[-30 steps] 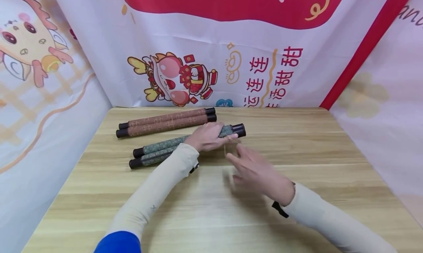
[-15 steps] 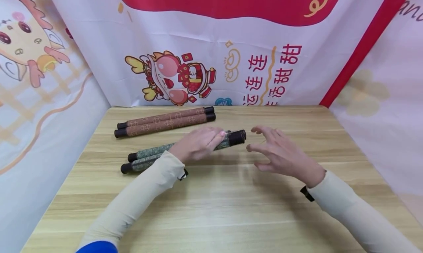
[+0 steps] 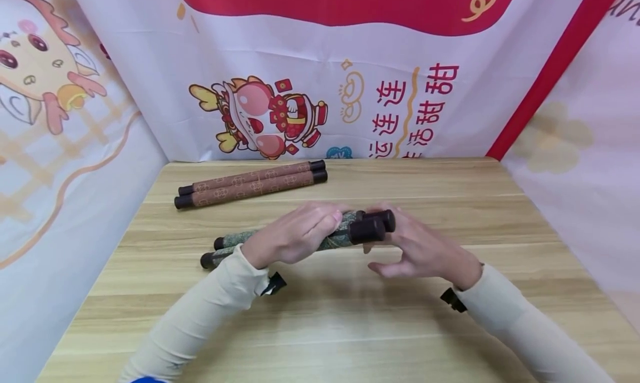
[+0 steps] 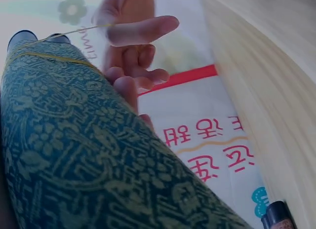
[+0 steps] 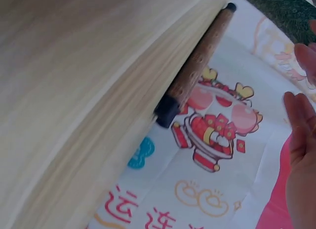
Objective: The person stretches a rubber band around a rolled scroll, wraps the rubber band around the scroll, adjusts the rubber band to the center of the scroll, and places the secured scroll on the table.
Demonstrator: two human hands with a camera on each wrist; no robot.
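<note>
My left hand point(image 3: 292, 234) grips a pair of green patterned scrolls point(image 3: 341, 237) near their right end, fingers over the top. That end tilts up from the table, with its black knobs point(image 3: 367, 230) pointing right. Just behind the knobs is my right hand point(image 3: 425, 247), fingers bent and thumb apart. In the left wrist view a thin yellow rubber band point(image 4: 61, 57) circles the green fabric, and one strand stretches to a finger point(image 4: 143, 31) of the right hand. The knobs hide part of that hand in the head view.
Two brown patterned scrolls point(image 3: 250, 188) with black ends lie side by side at the back left, bound by a thin band. The wooden table point(image 3: 320, 327) ends at a printed cloth point(image 3: 425, 44) behind, with more cloth at both sides.
The green scrolls' right end has risen and come nearer. My right hand went right from the left hand with the band, then came back left, behind the knobs. The brown scrolls stay put.
</note>
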